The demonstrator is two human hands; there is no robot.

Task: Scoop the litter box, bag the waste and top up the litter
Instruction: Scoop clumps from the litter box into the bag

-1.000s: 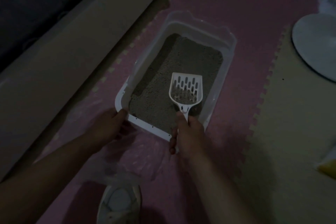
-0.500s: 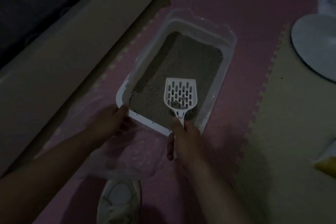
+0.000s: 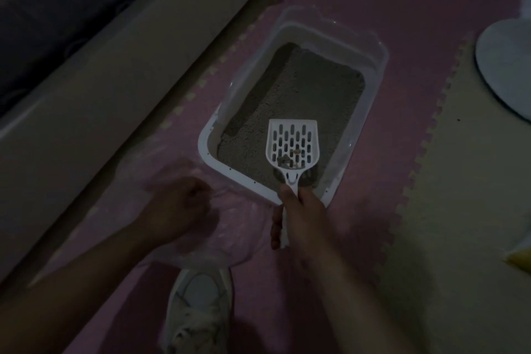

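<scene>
Gripping the handle of the slotted litter scoop (image 3: 293, 146), our right hand (image 3: 301, 215) wraps its fingers closed around it. A few clumps (image 3: 288, 159) sit in the scoop head above the near end of the litter box (image 3: 370, 89). Our left hand (image 3: 179, 210) rests curled on the clear plastic bag (image 3: 230, 227), which lies on the pink foam mat (image 3: 402, 3) beside the box; whether it grips the bag we cannot tell.

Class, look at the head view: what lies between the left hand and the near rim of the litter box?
Crumpled clear plastic bag, under the left hand and reaching the litter box rim, on the pink mat.
</scene>
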